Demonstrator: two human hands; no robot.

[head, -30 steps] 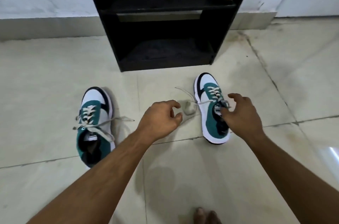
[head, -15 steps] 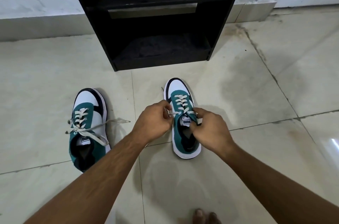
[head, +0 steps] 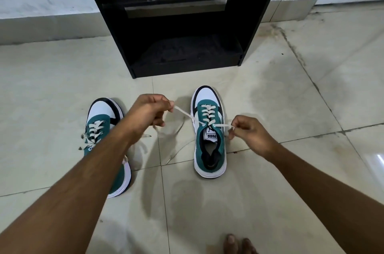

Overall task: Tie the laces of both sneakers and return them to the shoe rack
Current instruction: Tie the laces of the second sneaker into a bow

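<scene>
Two green, white and black sneakers stand on the tiled floor, toes toward a black shoe rack (head: 182, 25). The right sneaker (head: 209, 139) has its white laces pulled out sideways. My left hand (head: 148, 111) pinches the left lace end (head: 185, 113), stretched taut from the top eyelet. My right hand (head: 249, 133) pinches the right lace end (head: 223, 126) close beside the shoe. The left sneaker (head: 101, 127) lies partly under my left forearm, its laces loose and untied.
The rack's lower shelf (head: 187, 54) stands open just behind the sneakers. A white wall with a tiled skirting (head: 41, 25) runs along the back. My bare toes (head: 239, 243) show at the bottom edge.
Both hands have drawn apart from the tongue of the right sneaker, each pulling a lace end outward. The view has shifted so the shoes sit further right.
</scene>
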